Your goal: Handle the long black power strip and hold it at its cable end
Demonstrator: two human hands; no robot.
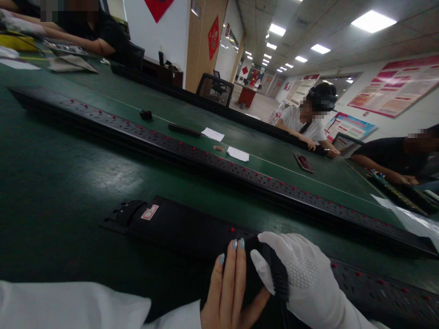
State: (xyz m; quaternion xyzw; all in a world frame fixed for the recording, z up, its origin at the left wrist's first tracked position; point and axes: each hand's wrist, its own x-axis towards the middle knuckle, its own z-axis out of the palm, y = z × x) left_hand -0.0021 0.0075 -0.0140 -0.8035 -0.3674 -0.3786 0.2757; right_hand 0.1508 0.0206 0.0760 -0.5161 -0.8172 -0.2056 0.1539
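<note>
Across the table in front of me lies a long black power strip with red dots and a small red-and-white label near its left end. My left hand is bare; its fingers stretch out flat against the strip's near side, holding nothing. In a white dotted glove, my right hand is closed around a black plug with a ribbed cord end, its cable running down. The plug's front sits at the strip's face just right of my left fingertips; whether it is inserted is hidden.
Beyond lies a second long power strip, and a third black bar at the far edge. Between them are paper slips, a table hole, a small black part and a phone. Other people sit around the table.
</note>
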